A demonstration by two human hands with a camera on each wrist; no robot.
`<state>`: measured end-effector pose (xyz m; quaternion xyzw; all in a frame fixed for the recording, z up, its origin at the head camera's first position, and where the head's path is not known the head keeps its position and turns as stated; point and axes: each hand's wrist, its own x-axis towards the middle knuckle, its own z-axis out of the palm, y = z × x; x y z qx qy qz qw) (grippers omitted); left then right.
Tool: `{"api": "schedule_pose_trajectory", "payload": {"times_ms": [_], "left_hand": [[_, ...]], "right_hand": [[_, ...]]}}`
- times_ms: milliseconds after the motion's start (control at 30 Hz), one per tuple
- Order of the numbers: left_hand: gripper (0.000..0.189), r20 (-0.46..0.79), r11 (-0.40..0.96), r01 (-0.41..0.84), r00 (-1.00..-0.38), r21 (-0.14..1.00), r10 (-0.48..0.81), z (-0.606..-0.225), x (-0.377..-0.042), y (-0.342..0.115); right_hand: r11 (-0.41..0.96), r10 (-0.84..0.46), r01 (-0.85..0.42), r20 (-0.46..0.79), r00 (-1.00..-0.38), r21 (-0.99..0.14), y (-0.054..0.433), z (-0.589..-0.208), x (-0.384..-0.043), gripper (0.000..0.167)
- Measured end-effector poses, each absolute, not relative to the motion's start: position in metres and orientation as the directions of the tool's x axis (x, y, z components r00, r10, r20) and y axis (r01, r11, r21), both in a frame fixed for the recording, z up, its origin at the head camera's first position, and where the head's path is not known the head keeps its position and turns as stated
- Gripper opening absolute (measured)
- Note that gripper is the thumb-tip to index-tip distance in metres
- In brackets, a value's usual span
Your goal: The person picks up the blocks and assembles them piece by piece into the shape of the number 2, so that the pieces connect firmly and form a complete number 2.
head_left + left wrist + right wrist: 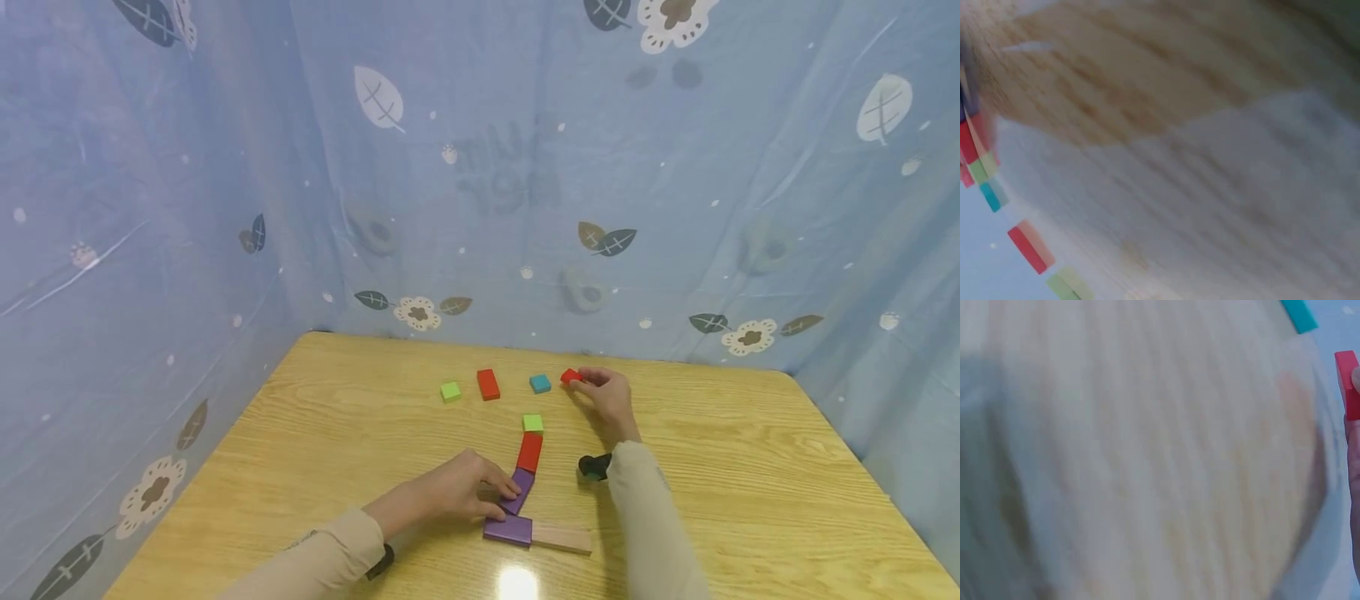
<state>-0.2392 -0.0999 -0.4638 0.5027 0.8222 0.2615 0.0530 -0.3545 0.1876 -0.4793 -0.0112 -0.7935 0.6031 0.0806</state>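
At the far right of the row, my right hand pinches a small red block between thumb and fingers; the red block also shows at the right edge of the right wrist view. My left hand rests its fingertips on a tilted purple block, the thumb at the edge of a second purple block. Above the tilted one, a red block and a lime green block continue the curved line. A plain wooden block adjoins the lower purple block's right end.
Farther back on the wooden table lie a lime green block, a red block and a blue block. A patterned blue curtain hangs behind the table and along both sides.
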Motion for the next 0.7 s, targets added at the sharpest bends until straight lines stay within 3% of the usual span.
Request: {"api": "schedule_pose_trajectory", "payload": {"times_ms": [133, 367, 700], "left_hand": [[0.027, 0.163, 0.368, 0.788, -0.499, 0.493, 0.851, -0.462, -0.239, -0.099], [0.027, 0.156, 0.370, 0.789, -0.497, 0.490, 0.854, -0.462, -0.239, -0.098], [0.027, 0.157, 0.372, 0.784, -0.503, 0.496, 0.850, -0.462, -0.239, -0.098]], "right_hand": [[0.246, 0.110, -0.079, 0.109, -0.988, -0.966, 0.197, -0.469, -0.355, 0.040], [0.363, 0.004, -0.152, 0.165, -0.986, -0.919, 0.208, -0.461, -0.351, 0.039], [0.386, -0.087, -0.215, 0.197, -0.977, -0.897, 0.211, -0.453, -0.347, 0.040]]}}
